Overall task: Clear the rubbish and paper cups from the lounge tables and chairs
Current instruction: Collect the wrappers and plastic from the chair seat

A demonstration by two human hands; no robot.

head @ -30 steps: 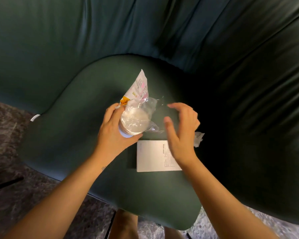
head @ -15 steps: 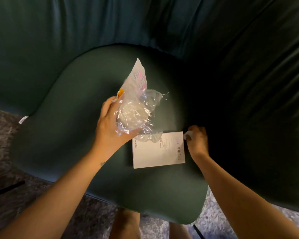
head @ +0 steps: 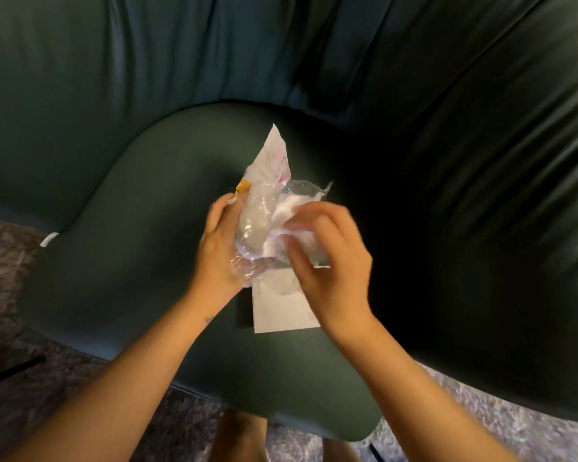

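Clearing looks partway done on this armchair seat (head: 131, 261). The left hand (head: 219, 241) grips a bundle of plastic wrappers (head: 259, 225) above the seat's middle. The right hand (head: 327, 261), fingers curled, pinches a crumpled tissue (head: 289, 210) against it. A white printed sheet (head: 277, 311) lies beneath, not yet collected.

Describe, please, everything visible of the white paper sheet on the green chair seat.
The white paper sheet is a thin rectangle with faint print near its right edge, too blurred to read. It lies flat on the green seat. The right hand, gripping a white scrap, and the plastic wrappers in the left hand hide its upper part.
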